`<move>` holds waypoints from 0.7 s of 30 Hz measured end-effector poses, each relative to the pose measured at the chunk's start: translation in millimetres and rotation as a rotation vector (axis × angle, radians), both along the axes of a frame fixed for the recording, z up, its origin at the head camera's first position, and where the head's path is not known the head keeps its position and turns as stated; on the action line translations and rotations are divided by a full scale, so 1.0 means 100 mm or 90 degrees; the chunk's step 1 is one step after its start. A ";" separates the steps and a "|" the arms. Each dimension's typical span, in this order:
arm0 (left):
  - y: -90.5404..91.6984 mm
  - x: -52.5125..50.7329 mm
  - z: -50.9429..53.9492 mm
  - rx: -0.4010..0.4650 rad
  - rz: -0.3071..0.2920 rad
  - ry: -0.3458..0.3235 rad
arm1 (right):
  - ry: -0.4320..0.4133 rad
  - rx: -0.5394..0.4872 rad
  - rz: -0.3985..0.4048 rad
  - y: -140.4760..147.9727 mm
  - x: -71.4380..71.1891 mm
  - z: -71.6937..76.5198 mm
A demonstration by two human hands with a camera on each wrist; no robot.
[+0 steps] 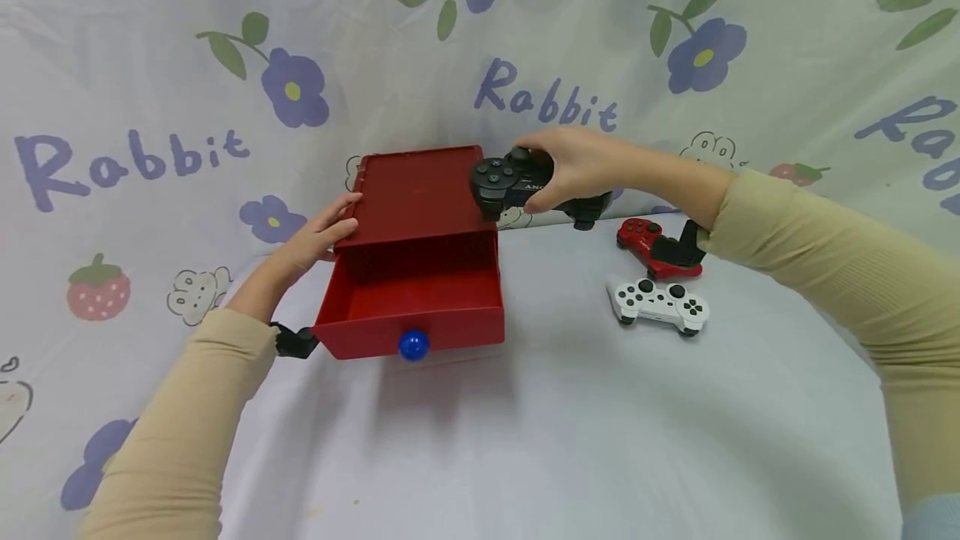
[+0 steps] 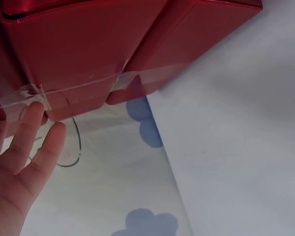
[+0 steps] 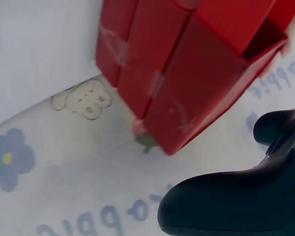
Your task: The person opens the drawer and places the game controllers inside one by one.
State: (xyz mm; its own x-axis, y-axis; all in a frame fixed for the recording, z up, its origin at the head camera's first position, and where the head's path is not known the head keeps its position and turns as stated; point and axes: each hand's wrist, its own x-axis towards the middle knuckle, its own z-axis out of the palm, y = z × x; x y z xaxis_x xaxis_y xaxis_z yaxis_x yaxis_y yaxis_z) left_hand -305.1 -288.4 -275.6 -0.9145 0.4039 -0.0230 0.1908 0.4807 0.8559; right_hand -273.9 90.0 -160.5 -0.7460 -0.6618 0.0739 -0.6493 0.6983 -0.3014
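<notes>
A red box (image 1: 416,190) with a pulled-out drawer (image 1: 420,327) and a blue ball knob (image 1: 413,346) stands at centre-left in the head view. The left hand (image 1: 318,240) rests with relaxed fingers on the box's left side; in the left wrist view the hand (image 2: 19,172) has spread fingers near the red wall (image 2: 83,54). The right hand (image 1: 573,165) grips a black game controller (image 1: 498,182) in the air at the box's upper right. The right wrist view shows the controller's dark handle (image 3: 226,201) close up, with the box (image 3: 187,83) beyond.
A red controller (image 1: 637,236) and a white controller (image 1: 660,303) lie on the white table (image 1: 562,440) to the right, the red one partly behind a black strap piece. A printed cloth (image 1: 405,90) hangs behind the box.
</notes>
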 end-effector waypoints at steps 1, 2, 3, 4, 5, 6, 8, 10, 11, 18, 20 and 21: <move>0.00 0.00 0.00 -0.001 0.000 0.001 | -0.004 -0.001 0.001 -0.04 0.01 0.02; 0.00 0.00 0.00 -0.002 0.000 0.002 | -0.008 -0.001 0.003 -0.08 0.03 0.03; 0.01 -0.01 -0.01 -0.004 0.000 0.003 | -0.014 -0.005 0.007 -0.11 0.05 0.05; 0.01 -0.01 -0.01 -0.005 -0.001 0.005 | -0.022 -0.009 0.011 -0.15 0.06 0.05; 0.02 -0.01 -0.01 -0.004 -0.002 0.006 | -0.029 -0.015 0.015 -0.19 0.08 0.06; 0.02 -0.02 -0.01 -0.004 -0.004 0.008 | -0.035 -0.022 0.019 -0.23 0.09 0.06; 0.02 -0.02 -0.02 -0.002 -0.004 0.010 | -0.050 -0.034 0.027 -0.31 0.12 0.06; 0.03 -0.03 -0.02 0.000 -0.002 0.009 | -0.065 -0.048 0.036 -0.39 0.14 0.05; 0.04 -0.03 -0.02 0.002 -0.001 0.007 | -0.071 -0.054 0.039 -0.42 0.15 0.03; 0.08 -0.03 -0.01 0.009 -0.001 0.003 | -0.111 -0.062 0.035 -0.63 0.18 -0.07; 0.09 -0.04 -0.01 0.008 0.000 0.003 | -0.114 -0.060 0.041 -0.69 0.18 -0.12; 0.10 -0.04 -0.01 0.006 0.000 0.003 | -0.115 -0.058 0.046 -0.72 0.18 -0.14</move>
State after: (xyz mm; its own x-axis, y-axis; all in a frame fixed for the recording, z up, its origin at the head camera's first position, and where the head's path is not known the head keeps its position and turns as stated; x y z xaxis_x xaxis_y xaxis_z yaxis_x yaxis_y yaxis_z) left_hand -309.3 -278.5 -276.6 -0.9149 0.4035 -0.0148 0.1946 0.4727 0.8595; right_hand -255.7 18.3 -174.5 -0.7038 -0.7104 0.0058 -0.6263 0.6166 -0.4770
